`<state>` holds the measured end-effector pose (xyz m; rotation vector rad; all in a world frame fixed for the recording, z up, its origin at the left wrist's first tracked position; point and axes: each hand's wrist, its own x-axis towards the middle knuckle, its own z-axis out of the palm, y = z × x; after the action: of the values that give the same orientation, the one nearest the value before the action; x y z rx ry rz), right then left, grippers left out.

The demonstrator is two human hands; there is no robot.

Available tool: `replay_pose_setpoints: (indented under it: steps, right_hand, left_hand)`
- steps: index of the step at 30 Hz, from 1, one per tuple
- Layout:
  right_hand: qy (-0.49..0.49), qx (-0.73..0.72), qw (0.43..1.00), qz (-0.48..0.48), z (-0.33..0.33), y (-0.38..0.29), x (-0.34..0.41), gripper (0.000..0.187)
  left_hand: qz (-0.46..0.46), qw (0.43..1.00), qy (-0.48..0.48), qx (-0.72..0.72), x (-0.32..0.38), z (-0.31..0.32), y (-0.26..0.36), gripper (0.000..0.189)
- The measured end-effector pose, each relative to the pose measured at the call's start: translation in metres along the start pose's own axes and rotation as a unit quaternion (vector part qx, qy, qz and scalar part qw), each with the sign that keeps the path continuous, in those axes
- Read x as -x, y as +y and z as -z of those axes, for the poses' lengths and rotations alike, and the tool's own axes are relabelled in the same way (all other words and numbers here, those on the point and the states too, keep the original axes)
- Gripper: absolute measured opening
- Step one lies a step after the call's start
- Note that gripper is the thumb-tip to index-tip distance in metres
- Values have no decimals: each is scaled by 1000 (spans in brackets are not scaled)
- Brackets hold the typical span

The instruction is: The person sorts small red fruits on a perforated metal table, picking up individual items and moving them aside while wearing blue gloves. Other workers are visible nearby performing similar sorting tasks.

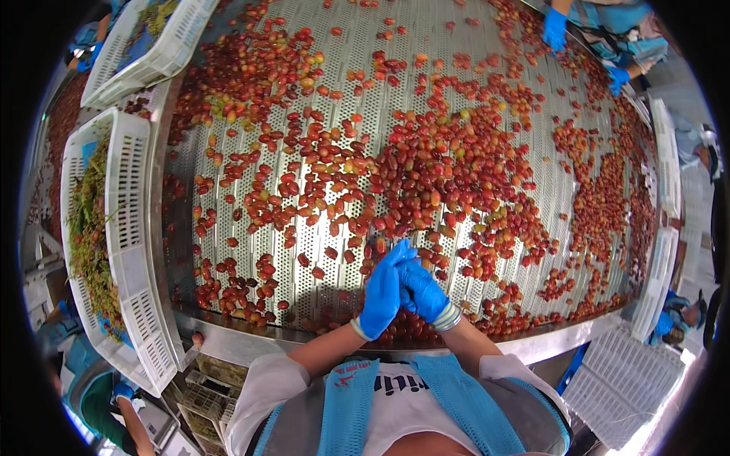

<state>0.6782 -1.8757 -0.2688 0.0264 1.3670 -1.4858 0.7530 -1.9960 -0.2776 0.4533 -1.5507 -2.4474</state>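
My left hand [381,297] and my right hand [423,289], both in blue gloves, are pressed together above the near edge of a perforated metal conveyor [336,51]. The left fingers point forward, fairly straight, and the right fingers curl against them. Whether anything lies between the palms is hidden. Small oval red fruits [433,171], some with yellow-green patches, are spread wet and shiny over the conveyor. The thickest heap lies just beyond my fingertips. More fruits [413,328] lie beneath my wrists along the near metal rim [239,345].
On the left stand white slotted crates, one holding green stems [91,216], another [165,54] behind it. Gloved hands [554,29] of a co-worker reach in at the far right. Another person [94,387] is at lower left. White crates [621,382] stand at lower right.
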Motion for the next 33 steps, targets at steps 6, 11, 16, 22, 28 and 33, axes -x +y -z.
replay_pose_setpoints:
  steps: [6, 11, 16, 22, 28, 33]
  right_hand:
    - [99, 91, 988, 77, 29, 13, -2, 24]
    - [198, 697, 640, 257, 68, -13, -41, 23]
    - [136, 831, 499, 207, 68, -39, -64, 23]
    - [65, 579, 788, 196, 52, -88, -81, 19]
    - [68, 195, 972, 116, 12, -126, -128, 23]
    - [169, 608, 749, 201, 2, -98, -164, 35]
  left_hand:
    - [321, 945, 38, 46, 60, 31, -5, 49]
    - [-69, 934, -42, -348, 54, 60, 8, 39]
    - [-80, 923, -23, -376, 42, 83, 17, 39]
    - [-117, 846, -23, -520, 33, 96, 23, 41]
    - [-88, 927, -56, -360, 35, 105, 25, 37]
    - [-89, 939, -77, -323, 27, 118, 27, 36]
